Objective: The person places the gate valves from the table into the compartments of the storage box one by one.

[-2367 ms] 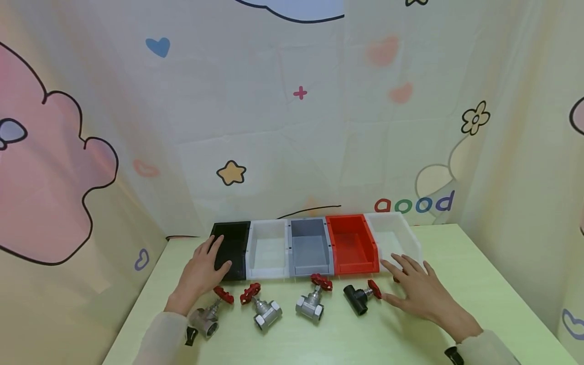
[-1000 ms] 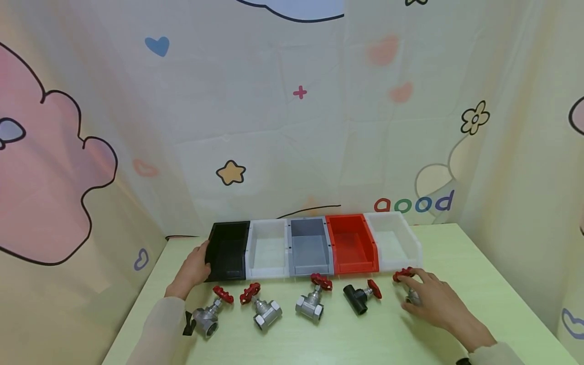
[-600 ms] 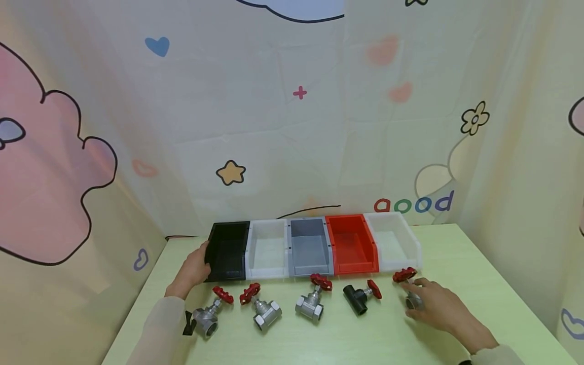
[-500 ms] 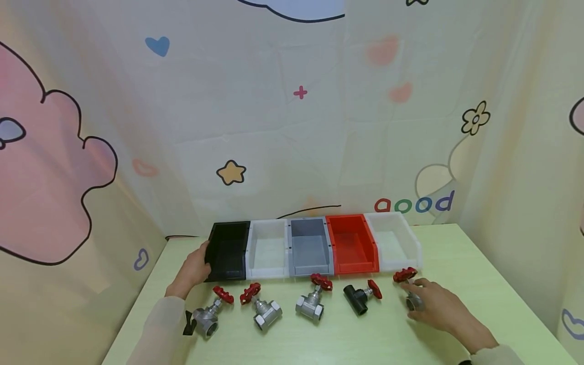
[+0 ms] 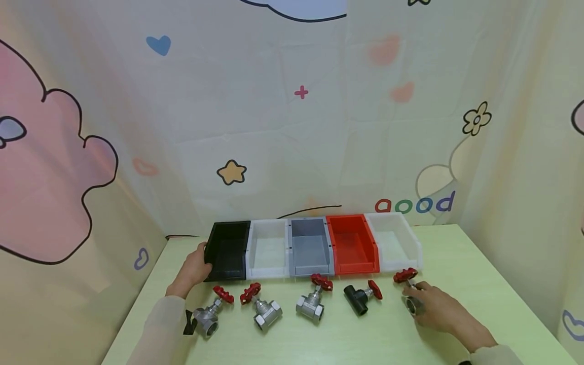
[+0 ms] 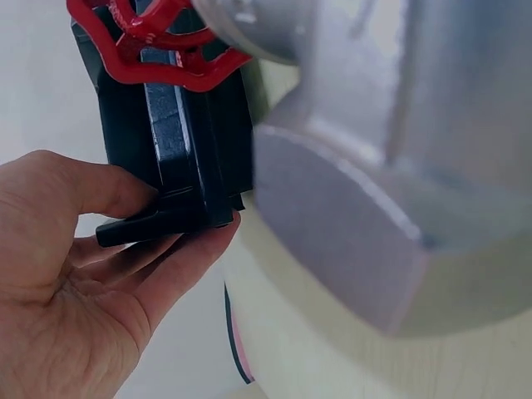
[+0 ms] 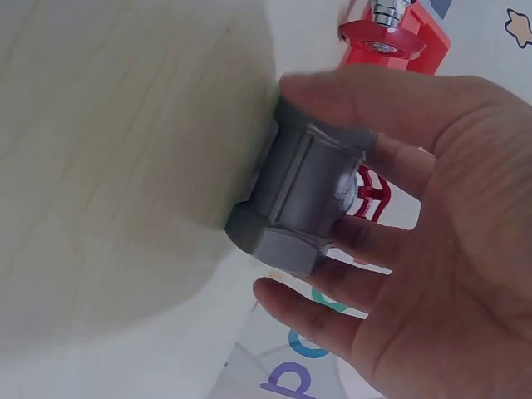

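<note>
My left hand [image 5: 192, 269] grips the left wall of the black bin [image 5: 226, 258]. In the left wrist view, the thumb lies inside its rim and the fingers are outside. At the right, my right hand [image 5: 441, 311] holds the silver body of a gate valve [image 7: 295, 187] with a red handwheel [image 5: 405, 275]. In the right wrist view, the thumb is on one end of the body and several fingers curl behind it. The valve appears low over the table; whether it touches the surface cannot be seen.
Beside the black bin stand a white bin [image 5: 269, 251], a grey bin [image 5: 310, 248], a red bin [image 5: 352, 246] and another white bin [image 5: 392, 243]. In front lie metal valves [image 5: 206, 320], [image 5: 267, 313], [image 5: 310, 305] and a black valve [image 5: 357, 299] on the table [image 5: 319, 347].
My left hand has shifted from over the black bin to its left wall. My right hand has moved right onto the rightmost valve, and its fingers have closed around the body.
</note>
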The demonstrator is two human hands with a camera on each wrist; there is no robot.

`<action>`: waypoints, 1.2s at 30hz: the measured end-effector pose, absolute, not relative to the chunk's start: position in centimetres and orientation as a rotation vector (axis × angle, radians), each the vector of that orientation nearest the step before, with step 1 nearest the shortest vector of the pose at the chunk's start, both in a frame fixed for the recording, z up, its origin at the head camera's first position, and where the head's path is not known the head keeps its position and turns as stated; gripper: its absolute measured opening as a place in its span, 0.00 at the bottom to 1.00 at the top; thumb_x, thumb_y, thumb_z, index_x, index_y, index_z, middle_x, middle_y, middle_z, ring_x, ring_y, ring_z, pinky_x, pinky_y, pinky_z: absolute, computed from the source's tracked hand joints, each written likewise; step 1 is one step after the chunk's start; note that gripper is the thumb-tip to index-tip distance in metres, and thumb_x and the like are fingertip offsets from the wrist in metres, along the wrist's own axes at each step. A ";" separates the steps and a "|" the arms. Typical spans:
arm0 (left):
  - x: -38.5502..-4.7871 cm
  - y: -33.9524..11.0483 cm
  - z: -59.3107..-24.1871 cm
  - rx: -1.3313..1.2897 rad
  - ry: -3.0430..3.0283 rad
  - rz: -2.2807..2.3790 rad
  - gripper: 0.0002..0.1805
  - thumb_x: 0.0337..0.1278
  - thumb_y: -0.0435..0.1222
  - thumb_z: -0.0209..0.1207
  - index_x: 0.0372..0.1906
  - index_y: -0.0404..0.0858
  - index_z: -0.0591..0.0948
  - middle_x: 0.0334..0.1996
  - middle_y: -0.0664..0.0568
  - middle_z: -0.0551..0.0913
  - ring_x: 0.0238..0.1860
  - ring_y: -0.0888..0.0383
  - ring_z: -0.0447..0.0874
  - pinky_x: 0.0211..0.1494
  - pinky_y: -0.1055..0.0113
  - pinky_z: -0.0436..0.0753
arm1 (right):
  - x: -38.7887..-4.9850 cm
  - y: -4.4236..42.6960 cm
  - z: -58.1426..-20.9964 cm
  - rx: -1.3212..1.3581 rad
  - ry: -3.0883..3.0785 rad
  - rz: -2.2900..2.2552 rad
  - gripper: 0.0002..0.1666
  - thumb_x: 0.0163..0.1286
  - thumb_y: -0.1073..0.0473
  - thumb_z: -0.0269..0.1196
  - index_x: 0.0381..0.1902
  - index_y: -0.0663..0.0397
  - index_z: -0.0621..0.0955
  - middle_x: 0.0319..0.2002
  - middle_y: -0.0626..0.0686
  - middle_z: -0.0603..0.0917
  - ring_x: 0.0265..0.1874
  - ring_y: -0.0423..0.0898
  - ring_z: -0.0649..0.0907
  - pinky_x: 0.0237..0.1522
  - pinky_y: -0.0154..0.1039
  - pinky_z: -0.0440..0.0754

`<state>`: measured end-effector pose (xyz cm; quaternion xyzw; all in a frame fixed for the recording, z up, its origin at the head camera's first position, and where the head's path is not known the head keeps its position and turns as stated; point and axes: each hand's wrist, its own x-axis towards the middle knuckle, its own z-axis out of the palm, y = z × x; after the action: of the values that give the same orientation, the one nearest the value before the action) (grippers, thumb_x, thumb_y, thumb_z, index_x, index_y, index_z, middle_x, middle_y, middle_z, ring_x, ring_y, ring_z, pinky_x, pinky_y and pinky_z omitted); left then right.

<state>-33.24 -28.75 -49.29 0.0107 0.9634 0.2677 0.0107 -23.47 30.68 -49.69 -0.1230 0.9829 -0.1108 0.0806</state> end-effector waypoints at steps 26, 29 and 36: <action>-33.6 -29.2 -49.9 0.027 2.990 0.888 0.39 0.57 0.28 0.49 0.74 0.25 0.51 0.56 0.22 0.75 0.39 0.45 0.79 0.40 0.54 0.76 | -24.0 31.2 -51.0 -0.588 3.046 -0.423 0.25 0.41 0.72 0.73 0.39 0.45 0.85 0.37 0.52 0.78 0.33 0.44 0.75 0.33 0.41 0.76; -33.6 -29.2 -49.9 0.032 2.993 0.888 0.39 0.57 0.28 0.49 0.74 0.25 0.51 0.56 0.22 0.75 0.40 0.45 0.79 0.41 0.53 0.77 | -24.0 31.2 -51.0 -0.586 3.050 -0.413 0.25 0.40 0.71 0.73 0.39 0.45 0.85 0.37 0.52 0.79 0.33 0.44 0.76 0.33 0.42 0.77; -33.5 -29.2 -49.7 0.039 2.988 0.891 0.39 0.58 0.28 0.49 0.74 0.25 0.51 0.55 0.22 0.75 0.35 0.48 0.77 0.37 0.57 0.74 | -23.9 31.3 -51.1 -0.617 3.070 -0.401 0.24 0.39 0.68 0.75 0.38 0.45 0.86 0.35 0.51 0.79 0.33 0.43 0.76 0.33 0.42 0.77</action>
<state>-33.52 -29.22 -49.69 0.0125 0.9581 0.2859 0.0118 -23.86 31.27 -51.13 -0.1954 0.9724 -0.1269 -0.0075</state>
